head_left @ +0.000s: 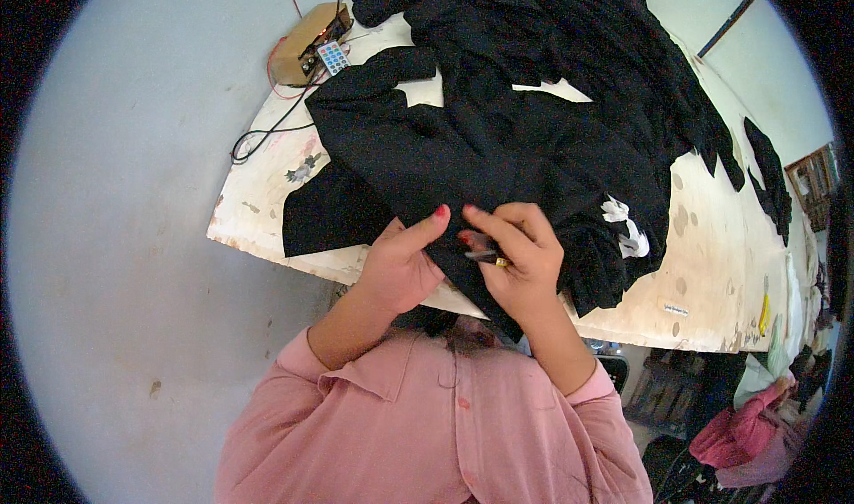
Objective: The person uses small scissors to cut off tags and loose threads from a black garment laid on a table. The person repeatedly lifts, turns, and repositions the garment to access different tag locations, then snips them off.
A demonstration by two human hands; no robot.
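A large black cloth (400,148) lies in folds over the table and hangs across its near edge between my hands. My left hand (405,268) is closed at the cloth's near edge, the thumb on top and the fingers partly hidden. Just to its right, my right hand (525,259) is curled round a small cutting tool (481,256), which looks like thread snips. A short metal blade and a yellow bit of it show; the rest is inside the palm. Its thumb and forefinger reach toward the cloth, with a small gap between the two hands.
White scraps (630,228) lie on the cloth at the right. A yellow-handled tool (765,310) rests near the table's (703,282) right end. At the back left stand a brown box (307,41) with wires and a small remote control (334,57). Pink cloth (743,433) is heaped at the lower right.
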